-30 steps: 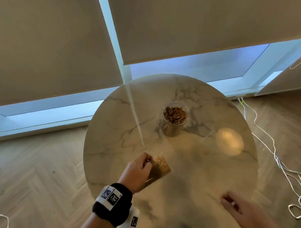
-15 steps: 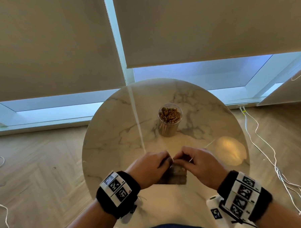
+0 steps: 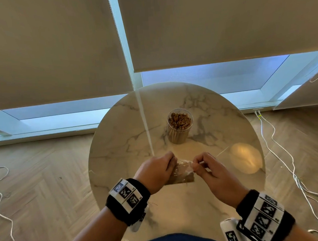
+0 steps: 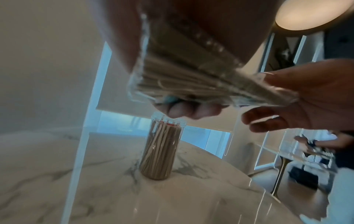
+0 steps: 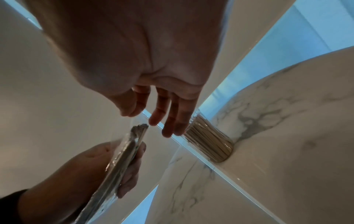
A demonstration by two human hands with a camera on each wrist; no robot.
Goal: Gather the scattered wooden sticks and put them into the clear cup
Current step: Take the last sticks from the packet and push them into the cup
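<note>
Moved: both hands are now up over the near part of the table, holding one packet between them; a second ago the right hand was low at the table edge and only the left hand had the packet.
Blinds point(image 3: 223, 24): two big tan blinds hang in front of the window, with a strip of blue light under them.
Floor point(image 3: 38, 182): brown wood in a zigzag pattern, with white cords point(image 3: 277, 147) lying on the right side.
Table point(image 3: 122, 140): round and white with grey marble lines (a round lamp glow shines on its right side).
Left hand point(image 3: 154, 173): its grip is clamped on the left part of the packet, fingers curled under it and thumb on top, as the left wrist view shows.
Right hand point(image 3: 211, 170): thumb and first finger pinch the clear wrap at the packet's right end; the other fingers hang loose and straight in the right wrist view.
Wristbands point(image 3: 128, 195): black bands with black-and-white square marks sit on both wrists.
Clear cup point(image 3: 179, 125): stands upright near the middle of the table, past the hands and apart from them, packed full of wooden sticks point(image 3: 179, 119) standing on end.
Packet of sticks point(image 3: 183, 172): a flat bundle of wooden sticks in clear plastic wrap, held up off the table between the two hands.
</note>
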